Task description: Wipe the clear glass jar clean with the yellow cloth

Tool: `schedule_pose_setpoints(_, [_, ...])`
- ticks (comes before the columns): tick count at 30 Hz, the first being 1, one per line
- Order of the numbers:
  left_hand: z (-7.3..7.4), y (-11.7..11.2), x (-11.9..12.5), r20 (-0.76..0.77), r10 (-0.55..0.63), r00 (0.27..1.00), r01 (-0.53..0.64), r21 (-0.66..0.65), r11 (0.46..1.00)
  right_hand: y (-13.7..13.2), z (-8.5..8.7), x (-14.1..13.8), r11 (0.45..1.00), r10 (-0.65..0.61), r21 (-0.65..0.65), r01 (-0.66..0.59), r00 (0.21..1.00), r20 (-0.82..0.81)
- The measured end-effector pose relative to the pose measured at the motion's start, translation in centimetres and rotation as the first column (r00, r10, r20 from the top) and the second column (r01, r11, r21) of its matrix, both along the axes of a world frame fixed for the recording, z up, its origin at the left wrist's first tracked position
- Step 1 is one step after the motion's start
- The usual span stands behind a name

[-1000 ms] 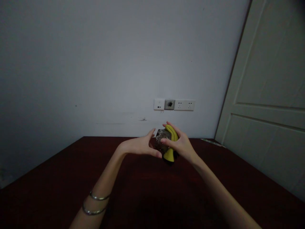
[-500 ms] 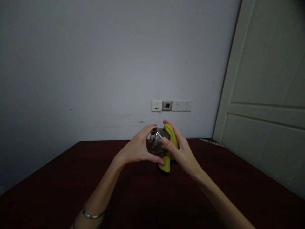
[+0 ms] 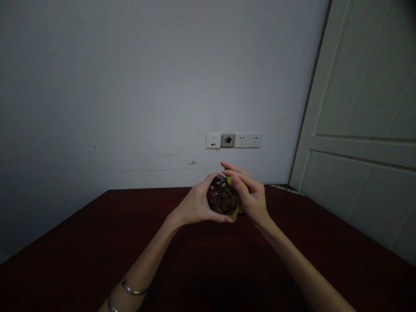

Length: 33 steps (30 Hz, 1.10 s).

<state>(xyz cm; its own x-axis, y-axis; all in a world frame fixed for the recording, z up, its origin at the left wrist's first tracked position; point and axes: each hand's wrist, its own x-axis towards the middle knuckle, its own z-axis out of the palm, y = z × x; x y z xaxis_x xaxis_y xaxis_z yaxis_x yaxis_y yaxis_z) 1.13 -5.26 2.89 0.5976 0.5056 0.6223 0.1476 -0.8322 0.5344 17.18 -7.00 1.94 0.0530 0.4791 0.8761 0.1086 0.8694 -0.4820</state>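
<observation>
Held up above the table is a clear, faceted glass (image 3: 222,197), one round end turned toward me. My left hand (image 3: 199,201) is closed around its left side, thumb underneath and fingers over the top. A yellow cloth (image 3: 234,214) with a dark underside presses against the glass's right side. My right hand (image 3: 251,193) grips this cloth, thumb at the glass's rim and fingers behind; most of the cloth is hidden by that hand.
A dark red table (image 3: 182,268) spreads below and runs back to a pale wall (image 3: 146,86). Wall sockets and switches (image 3: 233,140) sit above its rear edge. At the right stands a white panelled door (image 3: 364,121), with a thin strip (image 3: 287,190) lying at the table's back corner.
The glass has turned so that its round end faces me more. My right hand has closed further over the cloth, and less yellow shows. Both hands have shifted slightly right.
</observation>
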Motion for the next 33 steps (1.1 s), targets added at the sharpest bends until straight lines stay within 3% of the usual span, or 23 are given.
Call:
schedule_pose_setpoints(2, [-0.1, -0.1, 0.0, -0.006, -0.015, 1.000, 0.015, -0.007, 1.000, 0.1, 0.2, -0.1, 0.997, 0.017, -0.079, -0.020, 0.999, -0.033])
schedule_pose_setpoints(4, [-0.2, -0.1, -0.1, 0.012, -0.022, 1.000, 0.023, -0.017, 1.000, -0.2, 0.4, -0.2, 0.997, -0.009, -0.074, 0.007, 1.000, -0.024])
schedule_pose_setpoints(9, [-0.8, 0.5, 0.2, 0.059, -0.016, 0.998, 0.019, -0.041, 0.999, -1.5, 0.7, -0.1, 0.967, -0.172, 0.219, 0.129, 0.967, 0.190])
schedule_pose_setpoints(13, [-1.5, 1.4, 0.4, 0.105, 0.013, 0.994, -0.011, -0.021, 1.000, -1.7, 0.4, 0.2, 0.908, -0.250, 0.414, 0.066, 0.878, 0.408])
schedule_pose_setpoints(16, [-1.4, 1.5, 0.3, 0.107, -0.001, 0.994, 0.003, -0.022, 1.000, -1.4, 0.4, 0.2, 0.928, -0.219, 0.366, 0.075, 0.904, 0.368])
schedule_pose_setpoints(21, [-0.4, 0.9, -0.1, 0.040, -0.037, 0.998, 0.038, -0.025, 0.999, -0.9, 0.7, 0.2, 0.995, -0.099, 0.026, 0.097, 0.990, 0.102])
schedule_pose_setpoints(23, [-0.2, 0.8, -0.3, 0.014, -0.031, 0.999, 0.031, -0.013, 0.999, -0.9, 0.7, 0.1, 0.996, -0.087, -0.023, 0.089, 0.994, 0.072])
schedule_pose_setpoints(27, [-0.2, 0.8, -0.8, -0.011, 0.033, 0.999, -0.033, 0.027, 0.999, -1.5, 0.4, -0.4, 0.974, -0.168, 0.182, 0.132, 0.966, 0.199])
schedule_pose_setpoints(30, [-0.2, 0.6, -1.2, -0.016, 0.049, 0.999, -0.049, 0.025, 0.999, -1.8, 0.1, -0.7, 0.937, -0.206, 0.336, 0.096, 0.929, 0.308])
schedule_pose_setpoints(33, [0.1, 0.5, -1.5, -0.031, 0.041, 0.999, -0.039, 0.039, 0.998, -1.7, 0.1, -0.7, 0.956, -0.171, 0.281, 0.083, 0.937, 0.305])
